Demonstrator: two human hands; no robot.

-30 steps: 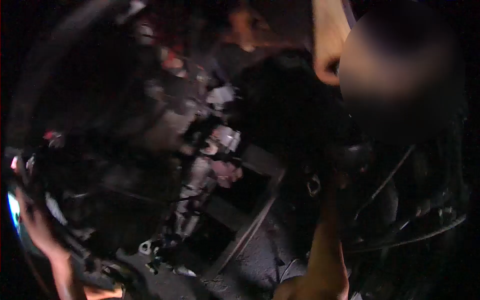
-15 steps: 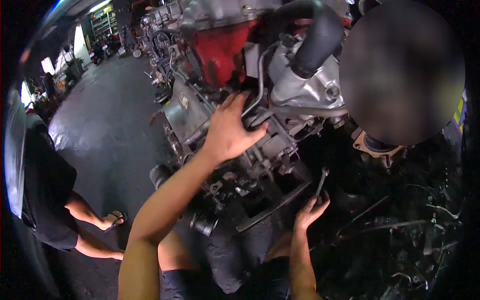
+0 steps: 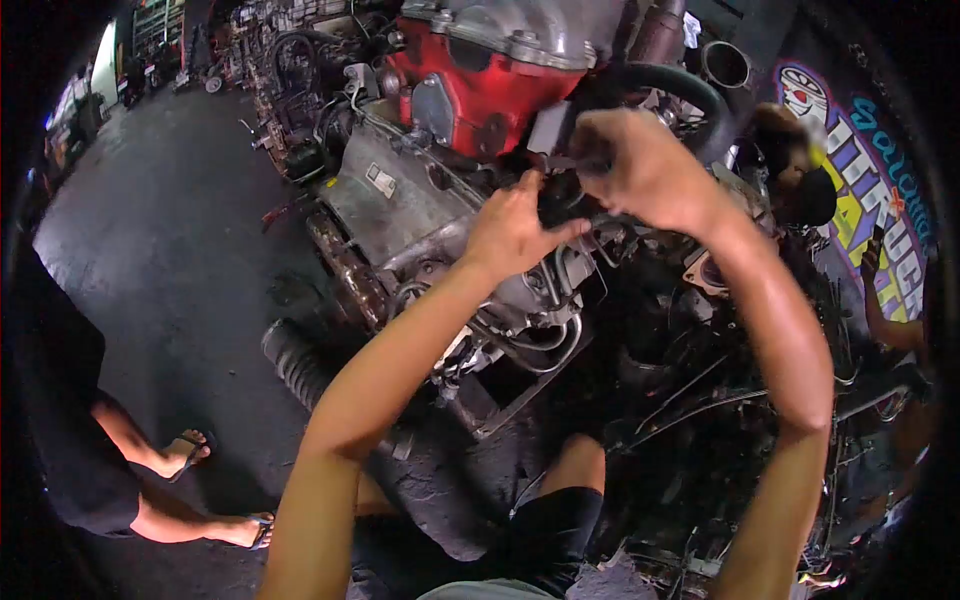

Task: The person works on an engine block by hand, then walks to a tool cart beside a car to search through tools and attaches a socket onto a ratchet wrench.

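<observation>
One engine [image 3: 400, 215] of grimy grey metal stands directly ahead, its pale label [image 3: 381, 179] too small to read, a ribbed hose [image 3: 291, 358] beside it. The left hand [image 3: 512, 228] is spread over it; the right hand [image 3: 655, 172] curls, blurred, its hold impossible to tell. A purple sign [image 3: 858, 160] shows "TRUCK".

Dim shop, patchy lt., R hand [image 3: 655, 170] blurred.
From where I'm standing, brightest bit is the pale strip [image 3: 104, 60], far upper L, w/ a dull sheen on the floor [image 3: 180, 220] nr. it. R forearm [image 3: 785, 330] catches a clear highlight; engine [image 3: 405, 205] metal has mild glare, its red pt. looks vivid. Clutter [image 3: 700, 440], lower R, sinks into near-blk. shadow, detail mostly lost. L hand [image 3: 510, 235] fairly crisp next to that smear. Wide lens bows everything twd. the rim; corners go solid blk., far L bkgd. soft, lettering [image 3: 880, 205] upper R bent but readable.
</observation>
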